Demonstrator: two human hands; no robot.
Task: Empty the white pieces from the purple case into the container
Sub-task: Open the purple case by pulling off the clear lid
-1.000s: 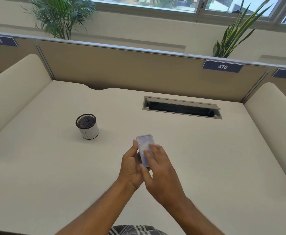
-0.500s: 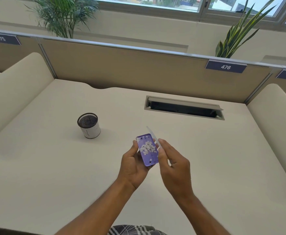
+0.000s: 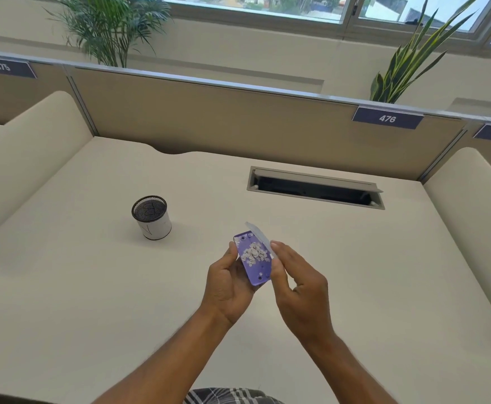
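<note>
Head view: the cream counter [image 3: 355, 272] stretches wide and bare around the hands, bounded at the back by a tan partition wall with a grey top rail [image 3: 238, 121] and at each side by a rounded cream divider, the left one [image 3: 28, 147] and the right one [image 3: 477, 205]. Open surface lies on all sides of the hands, with a clear stretch between them and the container.

The left hand [image 3: 226, 284] is wrapped around the flat purple plastic case [image 3: 256, 275], thumb on its left edge and fingers beneath, holding it tilted above the counter near the middle. A heap of small white round pieces [image 3: 254, 253] sits in the case's upper half. The right hand [image 3: 299, 290] pinches the clear hinged lid [image 3: 260, 236], which stands raised along the case's right edge.

The white cylindrical container with a black mesh rim [image 3: 152, 217] stands upright on the counter, well apart to the left and farther back. A grey rectangular cable slot with its flap raised [image 3: 314, 188] sits in the counter behind the hands. Two green potted plants rise behind the partition, one feathery [image 3: 113, 27], one sword-leaved [image 3: 404, 62].

Dark blue tags on the partition read "475" [image 3: 3, 67] and "476" [image 3: 387, 118]; a third at the right edge is cut off. A faint dark mark on the container's side is unreadable.
</note>
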